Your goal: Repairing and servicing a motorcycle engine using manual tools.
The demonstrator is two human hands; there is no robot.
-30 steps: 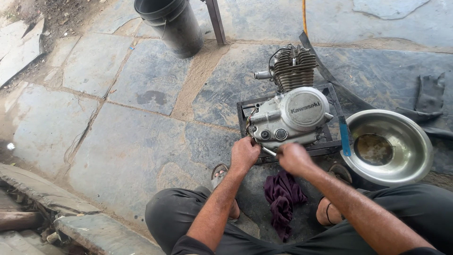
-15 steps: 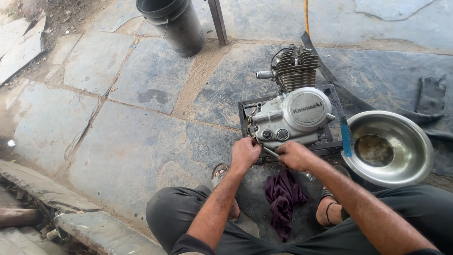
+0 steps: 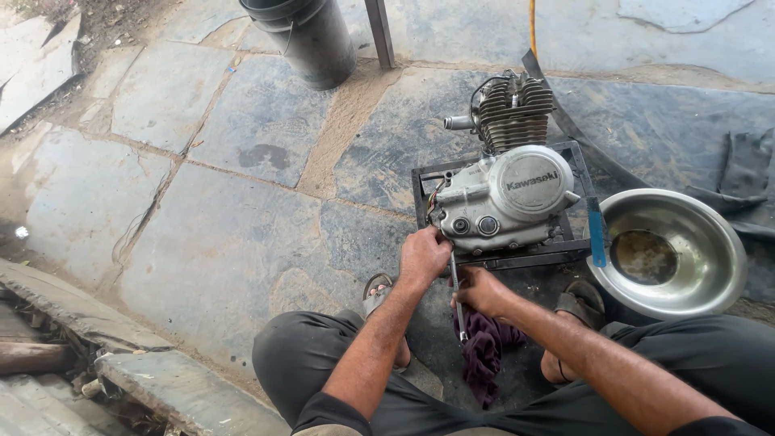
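Note:
A grey motorcycle engine (image 3: 504, 190) with a finned cylinder sits on a black metal stand (image 3: 420, 194) on the stone floor. My left hand (image 3: 424, 254) is closed against the engine's lower left corner, by the stand's front rail. My right hand (image 3: 480, 292) grips a long thin metal tool (image 3: 458, 299) that runs from the engine's underside down toward me. A dark purple rag (image 3: 484, 355) lies on the ground just under that hand, between my sandalled feet.
A steel bowl (image 3: 710, 242) with dirty liquid stands right of the engine, a blue-handled tool (image 3: 596, 234) resting at its rim. A black bucket (image 3: 303, 36) and a metal post (image 3: 379, 32) stand at the back. Broken stone slabs (image 3: 161, 379) edge the lower left.
My right hand has pulled back from the engine's base toward me, drawing the long tool down with it. My left hand has stayed at the engine's corner.

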